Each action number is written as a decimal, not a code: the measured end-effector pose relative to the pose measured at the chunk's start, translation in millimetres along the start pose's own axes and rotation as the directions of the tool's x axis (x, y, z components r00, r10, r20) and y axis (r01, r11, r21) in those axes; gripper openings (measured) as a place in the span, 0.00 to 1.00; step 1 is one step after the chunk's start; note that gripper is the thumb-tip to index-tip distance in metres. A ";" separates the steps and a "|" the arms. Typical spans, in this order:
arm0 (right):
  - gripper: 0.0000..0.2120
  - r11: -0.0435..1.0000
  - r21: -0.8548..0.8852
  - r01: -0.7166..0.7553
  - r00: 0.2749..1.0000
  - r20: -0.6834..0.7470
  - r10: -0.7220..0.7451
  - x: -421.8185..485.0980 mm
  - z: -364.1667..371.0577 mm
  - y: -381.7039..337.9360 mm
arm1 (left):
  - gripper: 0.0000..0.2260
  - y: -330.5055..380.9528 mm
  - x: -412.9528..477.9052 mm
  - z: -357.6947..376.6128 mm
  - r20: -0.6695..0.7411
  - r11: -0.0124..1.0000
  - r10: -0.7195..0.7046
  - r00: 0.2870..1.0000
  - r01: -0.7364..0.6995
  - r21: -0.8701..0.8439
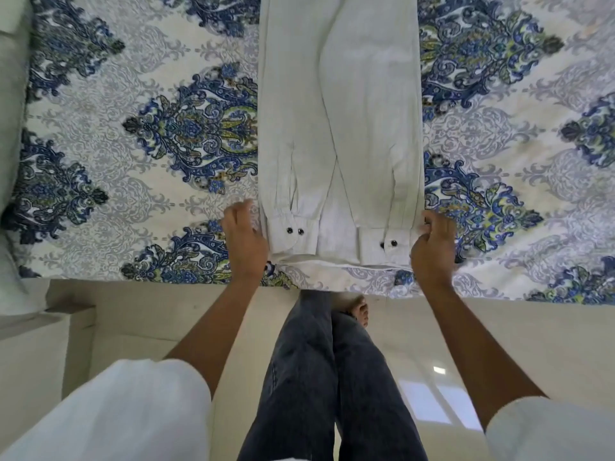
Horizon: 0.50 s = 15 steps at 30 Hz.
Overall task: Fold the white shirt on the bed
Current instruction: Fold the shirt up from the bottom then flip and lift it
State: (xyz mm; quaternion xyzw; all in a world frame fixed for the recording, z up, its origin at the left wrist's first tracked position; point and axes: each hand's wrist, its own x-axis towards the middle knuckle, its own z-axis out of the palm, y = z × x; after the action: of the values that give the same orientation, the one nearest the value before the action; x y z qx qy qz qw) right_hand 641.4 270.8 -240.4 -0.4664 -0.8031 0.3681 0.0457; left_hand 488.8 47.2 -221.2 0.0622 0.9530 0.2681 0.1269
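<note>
The white shirt [339, 111] lies on the bed [149, 128] as a long narrow strip, both sleeves folded in and running down it. The cuffs with dark buttons sit at the near end, close to the bed's edge. My left hand [244, 239] rests at the shirt's near left corner, fingers curled against the left cuff's edge. My right hand [432, 242] pinches the near right corner beside the right cuff. The far end of the shirt runs out of the top of the view.
The bed carries a white sheet with blue and green floral medallions on both sides of the shirt. A pale pillow or cushion [13, 94] lies along the left edge. My legs in dark jeans [332, 377] stand on a glossy pale floor against the bed's near edge.
</note>
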 end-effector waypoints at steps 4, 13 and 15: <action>0.29 0.855 -0.377 0.357 0.934 0.124 -0.335 54.0 -9.7 4.0 | 0.35 -29.3 63.7 -3.8 0.278 0.684 0.534 0.798 -0.601 0.413; 0.37 -0.083 -0.441 0.893 0.297 0.719 -0.628 129.3 -14.3 17.6 | 0.31 -43.1 129.1 5.6 0.623 -0.035 0.757 0.197 -0.940 0.339; 0.37 -0.175 -0.427 0.887 0.227 0.734 -0.640 131.3 -12.1 23.7 | 0.28 -36.2 135.3 7.9 0.590 -0.052 0.791 0.163 -0.943 0.330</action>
State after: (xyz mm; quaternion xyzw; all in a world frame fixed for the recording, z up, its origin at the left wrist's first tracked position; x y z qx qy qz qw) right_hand 589.7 387.2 -282.1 0.2217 -0.9662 -0.1101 -0.0716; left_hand 359.2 45.7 -275.0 0.7230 0.6869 -0.0733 -0.0015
